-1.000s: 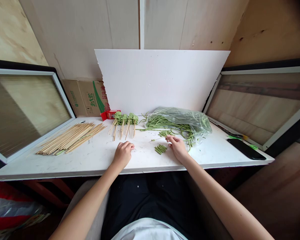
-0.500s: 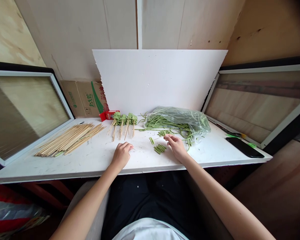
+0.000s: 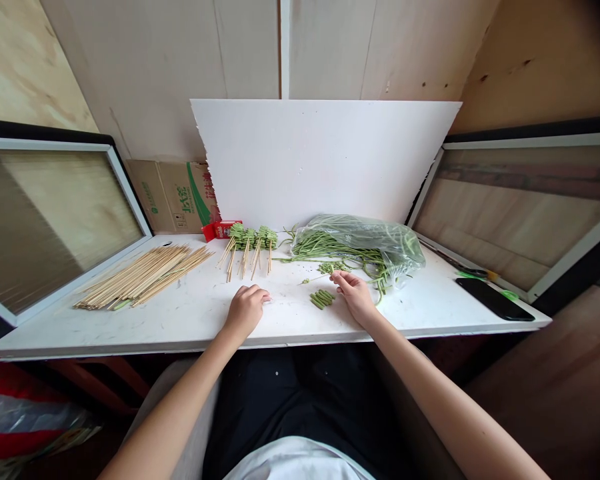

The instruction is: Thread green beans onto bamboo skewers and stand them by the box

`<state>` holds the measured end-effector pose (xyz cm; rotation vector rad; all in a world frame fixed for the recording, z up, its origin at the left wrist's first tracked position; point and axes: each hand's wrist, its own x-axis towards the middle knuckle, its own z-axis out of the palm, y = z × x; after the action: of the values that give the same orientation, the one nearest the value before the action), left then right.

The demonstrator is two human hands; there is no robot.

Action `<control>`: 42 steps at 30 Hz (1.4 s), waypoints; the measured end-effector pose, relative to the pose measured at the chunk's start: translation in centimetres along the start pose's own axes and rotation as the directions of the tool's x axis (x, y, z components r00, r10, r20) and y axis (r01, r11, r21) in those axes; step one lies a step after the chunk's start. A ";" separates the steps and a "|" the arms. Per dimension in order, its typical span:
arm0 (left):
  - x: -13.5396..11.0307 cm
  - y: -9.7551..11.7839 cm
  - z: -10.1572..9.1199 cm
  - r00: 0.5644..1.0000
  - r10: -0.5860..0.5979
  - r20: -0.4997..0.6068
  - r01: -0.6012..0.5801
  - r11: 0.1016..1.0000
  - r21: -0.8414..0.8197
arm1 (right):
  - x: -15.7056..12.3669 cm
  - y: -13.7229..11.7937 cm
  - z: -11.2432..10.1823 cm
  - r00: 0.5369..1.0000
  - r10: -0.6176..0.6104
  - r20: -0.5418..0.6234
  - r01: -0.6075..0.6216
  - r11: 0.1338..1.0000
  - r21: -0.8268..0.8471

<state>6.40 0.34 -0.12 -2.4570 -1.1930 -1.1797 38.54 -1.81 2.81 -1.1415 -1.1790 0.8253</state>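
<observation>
My right hand (image 3: pixel 351 291) pinches a thin pale skewer (image 3: pixel 320 277) between thumb and fingertips, pointing left above the table. A small green bean piece (image 3: pixel 305 281) shows at its far end. Just below lies a small pile of cut green bean pieces (image 3: pixel 322 299), and another cut heap (image 3: pixel 333 267) is behind my fingers. My left hand (image 3: pixel 249 308) rests on the table, closed, its fingers curled; anything inside is hidden. Behind it lie finished bean skewers (image 3: pixel 253 241), stacked with their sticks toward me.
Loose bamboo skewers (image 3: pixel 143 275) are spread on the left. At the back right, a clear plastic bag (image 3: pixel 365 233) holds long green beans. A black phone (image 3: pixel 495 299) lies near the right edge. A red box (image 3: pixel 223 230) and a carton (image 3: pixel 167 197) stand behind.
The skewer in my right hand has turned, so its bean pieces now show as a smaller end. The view has shifted slightly; my left hand stays in place.
</observation>
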 end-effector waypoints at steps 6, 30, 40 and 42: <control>0.0 -0.3 0.0 0.998 -0.016 0.057 0.017 1.000 -0.009 | -0.5 -0.7 0.3 1.000 -0.020 0.023 0.020 1.000 -0.003; 0.0 -0.4 0.2 0.998 0.036 0.056 -0.029 0.994 -0.109 | -1.0 -0.7 1.3 0.994 -0.043 0.097 0.040 0.999 0.026; 0.1 0.0 0.0 0.995 0.081 0.051 -0.074 0.988 -0.136 | -2.3 -0.3 3.6 0.990 0.054 0.127 -0.057 0.998 0.025; 0.1 0.1 -0.1 0.995 0.086 0.044 -0.079 0.987 -0.142 | -2.5 -0.4 3.7 0.992 0.051 0.119 -0.055 0.998 0.029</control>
<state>6.44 0.36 0.05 -2.6249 -1.0426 -1.2259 34.33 -3.35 2.52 -1.1136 -1.2322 0.9601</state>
